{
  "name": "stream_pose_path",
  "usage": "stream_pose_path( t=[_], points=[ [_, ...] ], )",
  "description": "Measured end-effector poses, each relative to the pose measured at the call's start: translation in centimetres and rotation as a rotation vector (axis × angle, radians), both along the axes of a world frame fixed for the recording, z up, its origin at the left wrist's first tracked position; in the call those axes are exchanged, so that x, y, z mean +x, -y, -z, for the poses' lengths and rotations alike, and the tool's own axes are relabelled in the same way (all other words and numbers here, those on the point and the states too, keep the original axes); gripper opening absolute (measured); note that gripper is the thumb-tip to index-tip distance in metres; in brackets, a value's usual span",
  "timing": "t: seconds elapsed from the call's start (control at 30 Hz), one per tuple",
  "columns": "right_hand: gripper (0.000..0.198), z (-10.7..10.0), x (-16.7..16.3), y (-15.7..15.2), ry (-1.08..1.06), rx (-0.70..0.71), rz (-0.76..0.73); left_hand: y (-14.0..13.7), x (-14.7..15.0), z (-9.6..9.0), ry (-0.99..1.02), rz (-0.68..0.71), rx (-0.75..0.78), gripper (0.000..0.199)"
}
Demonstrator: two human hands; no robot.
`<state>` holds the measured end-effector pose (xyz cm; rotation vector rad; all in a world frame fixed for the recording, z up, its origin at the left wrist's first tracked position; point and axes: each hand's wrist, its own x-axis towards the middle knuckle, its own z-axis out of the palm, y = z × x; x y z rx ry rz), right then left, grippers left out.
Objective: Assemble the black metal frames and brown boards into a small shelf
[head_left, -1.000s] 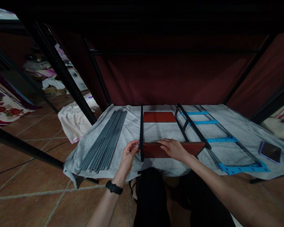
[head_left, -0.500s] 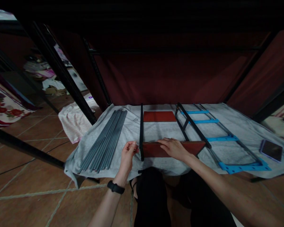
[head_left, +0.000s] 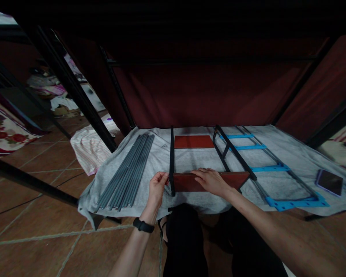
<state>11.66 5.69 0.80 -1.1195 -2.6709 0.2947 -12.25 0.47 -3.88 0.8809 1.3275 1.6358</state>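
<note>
Thumb and fingertips of my left hand (head_left: 157, 187) are pinched together against the outer side of a black metal side frame (head_left: 172, 161). Whatever sits between those fingertips is too small to make out. My right hand (head_left: 212, 181) grips the upper edge of a reddish-brown board (head_left: 187, 182), which stands on its long edge between the side frame and a second black frame (head_left: 238, 156). Farther back, another reddish-brown panel (head_left: 194, 141) lies between the two frames. A few tiny metal pieces (head_left: 164, 146) rest on the cloth left of the side frame.
Grey metal rods (head_left: 128, 171) lie bundled on the grey cloth (head_left: 158, 134) at left. Thin dark rods joined by blue plastic connectors (head_left: 298, 203) lie at right, beside a phone (head_left: 330, 182). Black posts (head_left: 72, 88) and a dark red fabric wall (head_left: 202, 96) surround the surface.
My left hand has shifted slightly right, bringing its pinched fingertips against the black side frame. My right hand stays on the board.
</note>
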Motion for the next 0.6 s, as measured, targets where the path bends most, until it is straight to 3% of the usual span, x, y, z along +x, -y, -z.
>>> stream_pose_path(
  t=[0.27, 0.47, 0.6],
  points=[
    [0.036, 0.11, 0.02, -0.07, -0.030, 0.018, -0.003, 0.19, 0.00, -0.03, 0.044, 0.026, -0.025, 0.033],
    [0.034, 0.07, -0.12, -0.25, -0.030, 0.014, -0.010, 0.07, -0.03, -0.35, -0.056, 0.014, 0.023, 0.027],
    [0.035, 0.14, -0.16, -0.27, -0.043, 0.017, -0.001, 0.26, 0.01, -0.43, 0.014, 0.046, -0.007, 0.033]
  ],
)
